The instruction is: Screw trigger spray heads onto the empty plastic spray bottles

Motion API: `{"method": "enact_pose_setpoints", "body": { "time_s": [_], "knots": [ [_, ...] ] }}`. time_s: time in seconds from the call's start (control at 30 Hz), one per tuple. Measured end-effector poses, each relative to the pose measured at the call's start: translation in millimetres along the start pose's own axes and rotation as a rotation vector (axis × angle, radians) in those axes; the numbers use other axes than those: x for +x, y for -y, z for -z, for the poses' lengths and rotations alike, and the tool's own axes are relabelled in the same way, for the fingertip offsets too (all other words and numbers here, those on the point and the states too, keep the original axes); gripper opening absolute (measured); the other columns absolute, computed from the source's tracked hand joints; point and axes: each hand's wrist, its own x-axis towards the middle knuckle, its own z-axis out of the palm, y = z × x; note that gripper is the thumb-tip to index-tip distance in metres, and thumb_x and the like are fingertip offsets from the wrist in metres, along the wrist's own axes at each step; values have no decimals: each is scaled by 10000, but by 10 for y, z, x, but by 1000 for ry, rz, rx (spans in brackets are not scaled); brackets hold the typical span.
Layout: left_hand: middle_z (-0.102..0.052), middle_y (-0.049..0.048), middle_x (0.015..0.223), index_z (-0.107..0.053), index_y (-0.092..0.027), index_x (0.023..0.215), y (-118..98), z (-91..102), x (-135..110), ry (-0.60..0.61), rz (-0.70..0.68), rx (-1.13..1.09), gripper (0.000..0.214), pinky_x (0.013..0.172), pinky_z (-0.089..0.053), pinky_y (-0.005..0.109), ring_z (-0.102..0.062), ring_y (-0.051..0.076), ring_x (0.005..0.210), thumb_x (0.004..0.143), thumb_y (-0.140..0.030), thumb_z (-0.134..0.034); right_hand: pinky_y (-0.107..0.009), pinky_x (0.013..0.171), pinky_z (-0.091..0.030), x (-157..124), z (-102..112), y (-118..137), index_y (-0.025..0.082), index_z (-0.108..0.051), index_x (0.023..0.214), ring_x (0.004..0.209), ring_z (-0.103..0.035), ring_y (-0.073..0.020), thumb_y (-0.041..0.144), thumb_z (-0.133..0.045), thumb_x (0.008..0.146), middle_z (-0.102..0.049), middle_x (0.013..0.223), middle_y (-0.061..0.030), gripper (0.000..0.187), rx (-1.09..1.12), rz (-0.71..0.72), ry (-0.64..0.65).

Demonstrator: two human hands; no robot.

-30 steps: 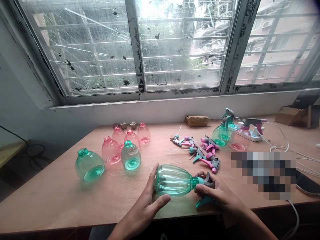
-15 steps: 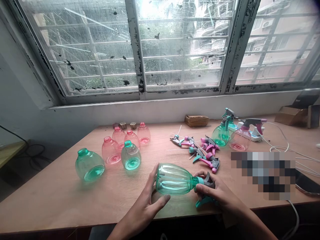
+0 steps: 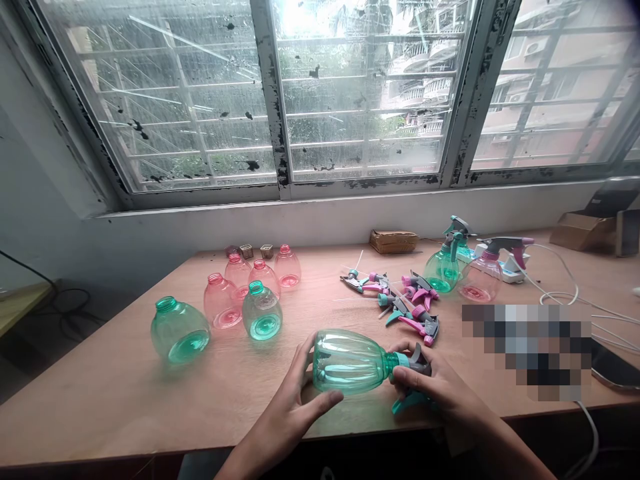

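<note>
A clear green spray bottle (image 3: 347, 361) lies sideways in the air above the table's front edge, its base to the left. My left hand (image 3: 305, 393) is closed around the base, thumb below and fingers behind. On the right, my right hand (image 3: 425, 380) grips the grey and teal spray head (image 3: 417, 363) at the bottle's neck. The teal trigger (image 3: 413, 402) hangs beneath that hand. The spray head sits against the neck; whether it is fully tightened I cannot tell.
Several pink bottles (image 3: 223, 303) without heads stand at left, beside a small green bottle (image 3: 263, 313) and a tilted green bottle (image 3: 180, 331). Loose spray heads (image 3: 400, 300) lie in a pile. Headed bottles (image 3: 443, 267), white cables (image 3: 570, 280) and a phone (image 3: 615, 365) are at right.
The bottle and both hands have shifted very slightly down and to the right. The grip looks the same, and the other things stay put.
</note>
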Motion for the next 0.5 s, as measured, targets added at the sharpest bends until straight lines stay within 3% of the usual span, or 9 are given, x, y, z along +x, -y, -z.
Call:
{"method": "enact_pose_setpoints", "body": {
  "time_s": [0.13, 0.3, 0.5],
  "knots": [
    [-271, 54, 1674, -232, -314, 1600, 32, -3, 9, -31, -37, 43, 911, 1270, -247, 486, -240, 351, 1538, 864, -354, -768, -295, 608, -501, 2, -5, -6, 189, -590, 1016, 644, -641, -190, 493, -828, 792, -700, 683, 7, 446, 30, 11, -13],
    [-275, 50, 1680, -136, -299, 1619, 6, -16, 4, -9, -12, -4, 964, 1286, -200, 478, -210, 319, 1554, 875, -349, -746, -283, 599, -477, -2, -8, -11, 185, -604, 1027, 633, -624, -184, 500, -824, 794, -691, 653, 16, 449, 0, 12, -11],
    [-177, 60, 1711, -93, -243, 1625, -56, 10, -16, 33, 7, 28, 931, 1299, -133, 420, -149, 279, 1572, 929, -460, -672, -269, 603, -470, -11, 20, -27, 187, -599, 1041, 643, -618, -170, 449, -837, 799, -681, 669, 30, 429, -29, 8, 8]
  ]
}}
